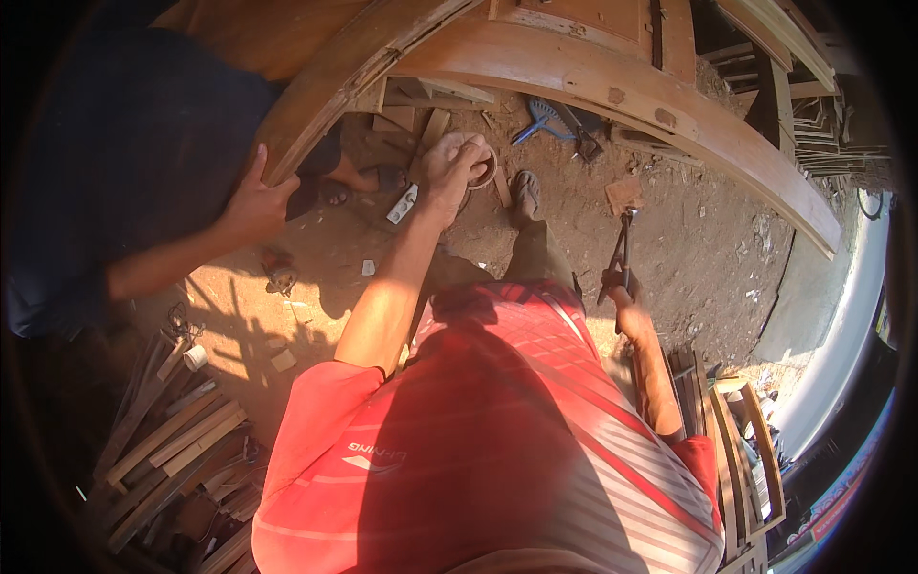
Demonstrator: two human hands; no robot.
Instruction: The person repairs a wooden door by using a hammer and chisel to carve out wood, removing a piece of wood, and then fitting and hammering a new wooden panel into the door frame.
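My left hand point(455, 170) is closed around a round, brownish, ring-like thing point(489, 172), whose kind I cannot make out. It is raised in front of me, below the curved-looking wooden panel frame point(574, 72). Down at my right side, my right hand point(625, 298) grips a dark long-handled tool point(622, 251) with a small shiny metal head. That head points away from me, near a reddish flat piece point(624, 194) on the ground; whether it is a hammer or pincers is unclear.
At left, a person in dark clothes point(143, 163) holds a wooden beam point(330, 105) with one hand point(256, 203). A white power strip point(403, 204) and a blue fan-shaped thing point(547, 119) lie on the dirt ground. Wood pieces point(196, 435) are piled at lower left, wooden frames point(741, 450) at lower right.
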